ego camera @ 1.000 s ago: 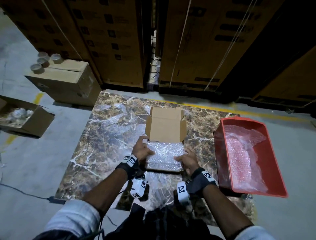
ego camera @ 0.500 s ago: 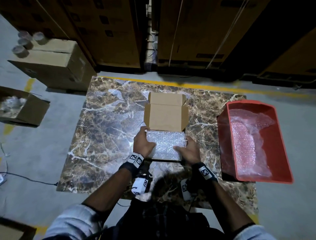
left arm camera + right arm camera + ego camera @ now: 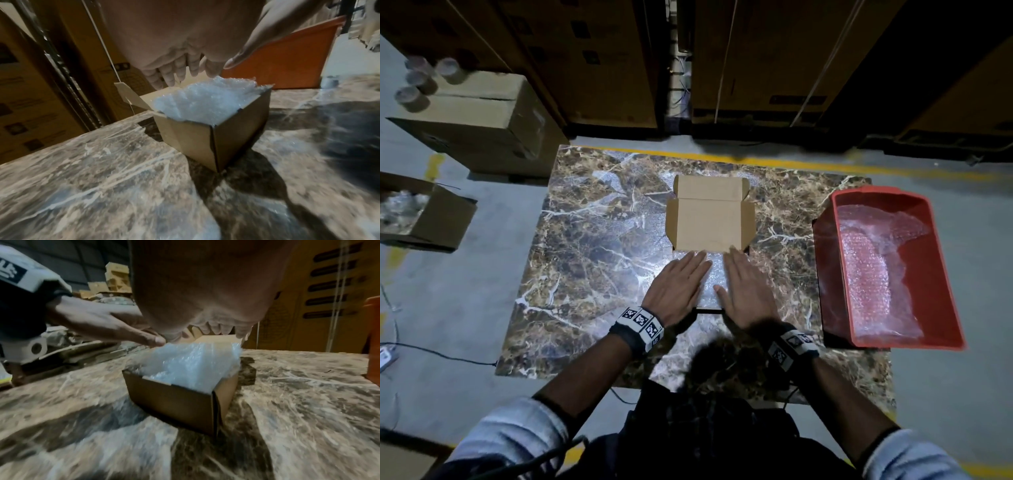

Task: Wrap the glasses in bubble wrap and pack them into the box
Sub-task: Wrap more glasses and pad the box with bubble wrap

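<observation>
A small cardboard box [image 3: 710, 219] stands mid-table with its lid flap folded back, away from me. Bubble wrap [image 3: 714, 277] fills it and bulges above the rim [image 3: 203, 100]; no glass shows through it. My left hand [image 3: 676, 284] and right hand [image 3: 746, 287] lie palm down, side by side over the wrap, fingers straight and pointing at the lid. In the wrist views the fingertips [image 3: 176, 73] [image 3: 218, 329] reach the far rim. The box's front wall [image 3: 179, 402] is free of the hands.
A red bin [image 3: 825, 274] with loose bubble wrap [image 3: 869, 260] stands at the right of the marble table [image 3: 592, 240]. On the floor to the left, several glasses [image 3: 417, 78] stand on a closed carton [image 3: 479, 116], with an open carton [image 3: 441, 219] nearby. Tall cartons line the back.
Both hands have left the box's sides and now lie flat on top of the bubble wrap, fingers stretched forward. The box has not moved.
</observation>
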Action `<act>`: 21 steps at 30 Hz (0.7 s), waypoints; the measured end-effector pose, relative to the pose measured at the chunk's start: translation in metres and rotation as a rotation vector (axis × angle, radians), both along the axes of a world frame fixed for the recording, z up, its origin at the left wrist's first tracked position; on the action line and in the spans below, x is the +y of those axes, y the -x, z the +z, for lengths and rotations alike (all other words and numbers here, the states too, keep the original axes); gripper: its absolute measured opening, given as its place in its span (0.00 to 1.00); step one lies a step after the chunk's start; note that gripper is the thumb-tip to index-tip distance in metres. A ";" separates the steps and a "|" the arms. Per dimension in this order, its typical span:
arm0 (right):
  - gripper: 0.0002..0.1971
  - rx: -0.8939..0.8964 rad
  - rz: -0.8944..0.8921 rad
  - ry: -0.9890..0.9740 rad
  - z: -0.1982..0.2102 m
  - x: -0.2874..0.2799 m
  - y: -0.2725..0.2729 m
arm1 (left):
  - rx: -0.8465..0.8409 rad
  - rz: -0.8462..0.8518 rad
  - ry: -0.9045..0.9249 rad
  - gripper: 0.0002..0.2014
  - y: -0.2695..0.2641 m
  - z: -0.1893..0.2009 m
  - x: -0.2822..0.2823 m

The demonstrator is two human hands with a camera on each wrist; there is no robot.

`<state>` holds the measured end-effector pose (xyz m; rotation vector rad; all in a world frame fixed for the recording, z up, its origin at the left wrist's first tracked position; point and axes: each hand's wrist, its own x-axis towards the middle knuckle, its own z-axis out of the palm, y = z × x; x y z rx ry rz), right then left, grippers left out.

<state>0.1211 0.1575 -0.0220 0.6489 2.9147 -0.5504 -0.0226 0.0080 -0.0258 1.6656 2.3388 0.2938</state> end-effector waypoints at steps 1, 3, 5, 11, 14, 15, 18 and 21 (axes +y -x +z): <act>0.36 -0.022 0.023 -0.012 -0.006 -0.005 -0.001 | 0.016 -0.005 0.030 0.27 -0.003 -0.006 -0.002; 0.36 -0.055 0.025 -0.028 -0.018 -0.010 -0.001 | 0.025 0.022 0.070 0.28 -0.007 -0.015 -0.007; 0.37 -0.103 0.011 -0.030 -0.026 -0.012 -0.001 | 0.018 0.070 0.096 0.28 -0.009 -0.018 -0.009; 0.36 -0.124 0.000 -0.044 -0.041 -0.023 -0.010 | 0.058 0.112 0.147 0.27 -0.018 -0.014 -0.011; 0.37 -0.118 -0.001 -0.046 -0.048 -0.025 -0.019 | 0.070 0.092 0.171 0.27 -0.021 -0.016 -0.015; 0.38 -0.118 -0.003 -0.041 -0.050 -0.025 -0.022 | 0.068 0.086 0.172 0.27 -0.022 -0.017 -0.018; 0.38 -0.101 -0.008 -0.043 -0.053 -0.028 -0.030 | 0.059 0.074 0.166 0.25 -0.023 -0.019 -0.025; 0.38 -0.080 -0.020 -0.047 -0.053 -0.032 -0.032 | 0.044 0.072 0.160 0.23 -0.022 -0.017 -0.027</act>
